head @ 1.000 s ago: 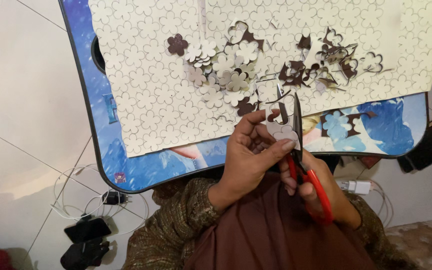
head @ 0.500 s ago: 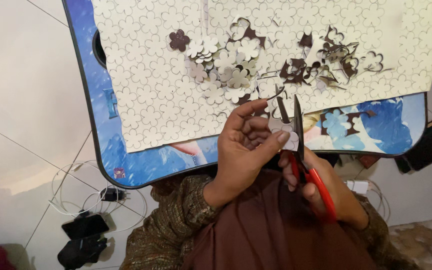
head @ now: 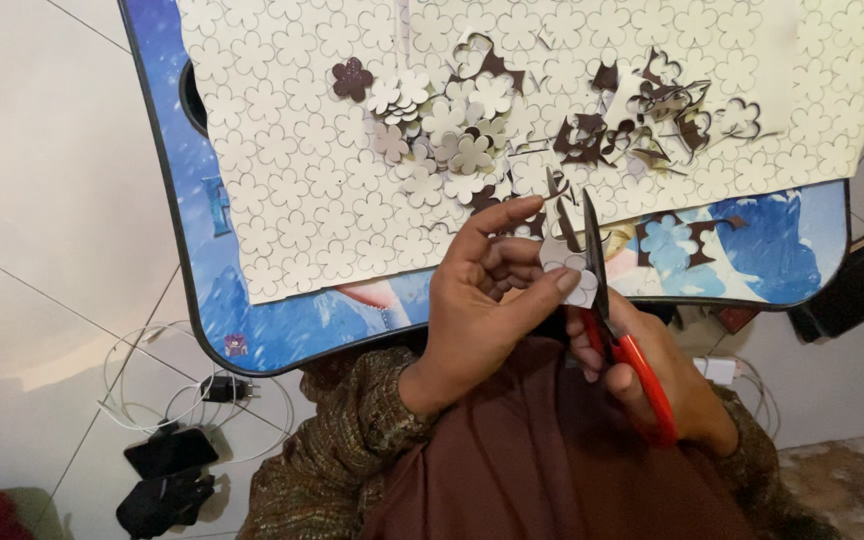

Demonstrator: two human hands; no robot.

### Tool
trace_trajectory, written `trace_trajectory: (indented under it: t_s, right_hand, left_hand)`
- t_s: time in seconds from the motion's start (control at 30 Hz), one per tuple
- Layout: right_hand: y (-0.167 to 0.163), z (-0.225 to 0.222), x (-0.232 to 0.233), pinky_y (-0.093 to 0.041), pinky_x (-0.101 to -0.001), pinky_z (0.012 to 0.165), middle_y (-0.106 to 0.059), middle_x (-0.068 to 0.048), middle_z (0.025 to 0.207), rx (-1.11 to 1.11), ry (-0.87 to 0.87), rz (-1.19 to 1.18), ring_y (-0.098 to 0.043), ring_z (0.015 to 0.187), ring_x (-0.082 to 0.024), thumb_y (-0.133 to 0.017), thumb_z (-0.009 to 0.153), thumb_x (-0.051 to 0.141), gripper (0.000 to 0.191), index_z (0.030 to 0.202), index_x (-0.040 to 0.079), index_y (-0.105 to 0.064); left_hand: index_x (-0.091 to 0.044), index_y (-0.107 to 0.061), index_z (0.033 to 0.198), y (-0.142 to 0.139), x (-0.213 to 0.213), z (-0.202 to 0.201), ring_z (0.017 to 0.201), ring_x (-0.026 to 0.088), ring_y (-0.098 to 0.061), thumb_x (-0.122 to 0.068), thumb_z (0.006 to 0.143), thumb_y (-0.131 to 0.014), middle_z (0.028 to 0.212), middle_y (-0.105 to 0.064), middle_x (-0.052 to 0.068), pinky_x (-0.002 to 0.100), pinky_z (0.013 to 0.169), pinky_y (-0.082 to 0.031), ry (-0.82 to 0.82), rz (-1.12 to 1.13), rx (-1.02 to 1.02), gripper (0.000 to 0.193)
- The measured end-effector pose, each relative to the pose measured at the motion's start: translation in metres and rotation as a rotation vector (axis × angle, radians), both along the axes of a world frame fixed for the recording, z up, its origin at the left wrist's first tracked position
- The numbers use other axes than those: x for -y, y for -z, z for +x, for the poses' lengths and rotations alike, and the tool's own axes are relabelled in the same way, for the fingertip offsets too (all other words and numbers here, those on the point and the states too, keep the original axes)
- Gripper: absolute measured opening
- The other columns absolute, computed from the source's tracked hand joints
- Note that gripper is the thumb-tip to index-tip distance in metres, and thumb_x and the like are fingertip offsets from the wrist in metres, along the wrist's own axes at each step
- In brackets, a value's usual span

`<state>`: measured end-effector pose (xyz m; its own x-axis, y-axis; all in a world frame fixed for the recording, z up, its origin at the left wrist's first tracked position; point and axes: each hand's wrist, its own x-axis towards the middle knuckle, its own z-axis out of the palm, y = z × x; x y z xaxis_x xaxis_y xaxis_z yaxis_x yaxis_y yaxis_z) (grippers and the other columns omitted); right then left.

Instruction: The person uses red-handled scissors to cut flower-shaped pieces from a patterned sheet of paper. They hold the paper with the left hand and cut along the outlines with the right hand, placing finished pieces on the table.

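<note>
Just below centre of the frame, the left hand point(head: 487, 300) is pinching a small pale flower cutout point(head: 569, 268) between thumb and fingers. The right hand point(head: 652, 375), lower right, is gripping red-handled scissors point(head: 612, 320), blades touching the cutout. Cut flowers point(head: 442, 130) are lying piled on the patterned sheet point(head: 282, 180) covering the blue table point(head: 202, 270).

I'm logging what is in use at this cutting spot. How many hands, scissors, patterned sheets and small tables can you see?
Hands: 2, the left hand and the right hand
Red-handled scissors: 1
Flower-patterned sheet: 1
Blue lap table: 1
Flower piece being cut: 1
Total: 6. The loose cut flowers overlap too much to count.
</note>
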<state>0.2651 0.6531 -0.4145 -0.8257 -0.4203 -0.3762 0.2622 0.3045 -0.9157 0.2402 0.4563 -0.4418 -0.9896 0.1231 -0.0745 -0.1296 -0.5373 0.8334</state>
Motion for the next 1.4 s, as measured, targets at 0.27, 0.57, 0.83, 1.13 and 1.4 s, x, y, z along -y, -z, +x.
trace_trajectory:
  t_s: [0.27,0.57,0.83,1.13,1.4]
  right_hand:
    - [-0.001,0.000,-0.004,-0.047,-0.0270,0.052,-0.054,-0.002,0.080,0.020,-0.005,-0.002,-0.051,0.064,-0.010,-0.047,0.077,0.093,0.105,0.121,-0.002,-0.054]
    - [-0.001,0.002,-0.006,-0.041,-0.0280,0.051,-0.051,-0.002,0.066,0.038,-0.025,0.078,-0.049,0.057,-0.012,-0.044,0.076,0.093,0.095,0.101,0.003,-0.058]
    - [0.003,0.001,-0.013,-0.044,-0.0278,0.053,-0.055,-0.002,0.071,0.036,-0.057,0.051,-0.052,0.062,-0.012,-0.047,0.075,0.095,0.093,0.098,0.005,-0.058]
    - [0.012,0.004,-0.023,-0.041,-0.0252,0.050,-0.053,0.000,0.068,0.092,-0.070,0.064,-0.050,0.058,-0.009,-0.052,0.074,0.092,0.089,0.094,0.005,-0.058]
    - [0.010,0.006,-0.016,-0.043,-0.0251,0.051,-0.056,-0.001,0.071,0.066,0.023,0.001,-0.051,0.059,-0.009,-0.057,0.075,0.088,0.091,0.106,0.002,-0.059]
  left_hand:
    - [0.001,-0.046,0.151,0.001,0.007,-0.002,0.097,0.010,-0.070,0.002,0.095,-0.076,0.107,-0.073,0.011,0.023,0.087,-0.058,0.014,-0.020,0.035,0.064]
    - [0.000,-0.048,0.150,0.003,0.013,-0.003,0.098,0.012,-0.070,0.000,0.095,-0.076,0.111,-0.072,0.012,0.024,0.088,-0.060,-0.009,-0.053,0.023,0.062]
    - [0.000,-0.047,0.150,0.002,0.020,-0.007,0.097,0.011,-0.069,0.001,0.094,-0.077,0.115,-0.070,0.012,0.023,0.084,-0.059,-0.019,-0.071,0.036,0.063]
    - [0.000,-0.045,0.151,0.007,0.022,-0.013,0.099,0.013,-0.070,0.004,0.095,-0.076,0.115,-0.070,0.013,0.027,0.087,-0.063,-0.096,-0.065,-0.035,0.064]
    - [-0.002,-0.031,0.159,0.004,-0.003,-0.003,0.105,0.013,-0.070,0.004,0.096,-0.073,0.113,-0.068,0.009,0.026,0.093,-0.062,-0.128,0.094,-0.007,0.075]
